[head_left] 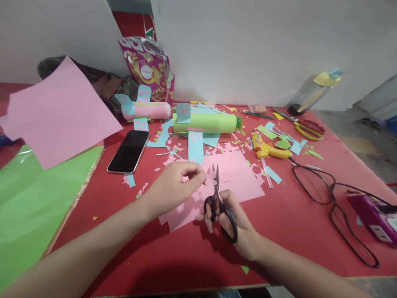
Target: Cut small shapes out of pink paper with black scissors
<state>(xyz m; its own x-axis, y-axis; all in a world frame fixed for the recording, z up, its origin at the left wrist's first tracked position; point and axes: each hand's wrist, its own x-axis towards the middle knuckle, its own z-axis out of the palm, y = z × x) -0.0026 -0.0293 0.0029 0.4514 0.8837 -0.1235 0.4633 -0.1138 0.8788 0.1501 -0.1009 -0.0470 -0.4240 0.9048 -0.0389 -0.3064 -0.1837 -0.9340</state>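
My left hand (182, 180) pinches a small pink paper piece (210, 179) between thumb and forefinger. In my right hand (234, 215) are black-handled scissors (216, 194), their blades pointing away from me and slightly apart beside that piece. Under both hands lies a pink paper sheet (245, 178). Just beyond it rests a lime-green paper-covered bottle (214, 123) with light blue paper fins. A smaller pink paper-covered bottle (151, 111), also with blue fins, lies to its left.
A phone (129, 151) lies left of my hands. At right are a yellow glue gun (269, 148) with its black cable, red-and-yellow-handled scissors (305, 126) and a purple box (374, 219). Behind stand a snack bag (147, 68) and a clear bottle (313, 93). Paper scraps litter the red table (279, 231).
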